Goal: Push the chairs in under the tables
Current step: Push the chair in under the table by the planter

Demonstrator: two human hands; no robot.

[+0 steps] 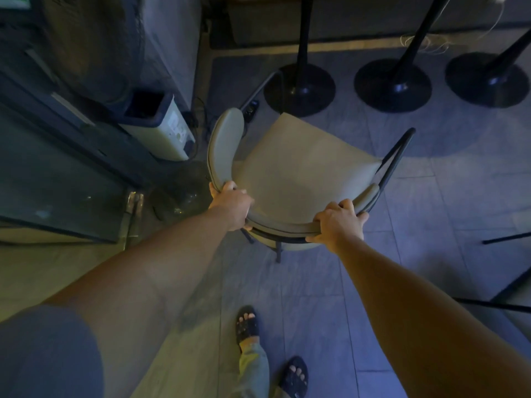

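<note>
A chair [298,170] with a pale padded seat, a curved padded backrest and a dark metal frame stands on the tiled floor in the middle of the head view. My left hand [230,206] grips the left part of the backrest. On the right part of the same backrest my right hand [339,222] is closed. Beyond the chair stand three black round table bases [392,84] with dark poles rising out of view. The tabletops are not visible.
A white appliance [161,130] with cables sits on the floor left of the chair, next to a glass-fronted cabinet [57,179]. Dark legs of other furniture [505,239] reach in at the right edge. My feet in dark sandals [247,323] are on the tiles below.
</note>
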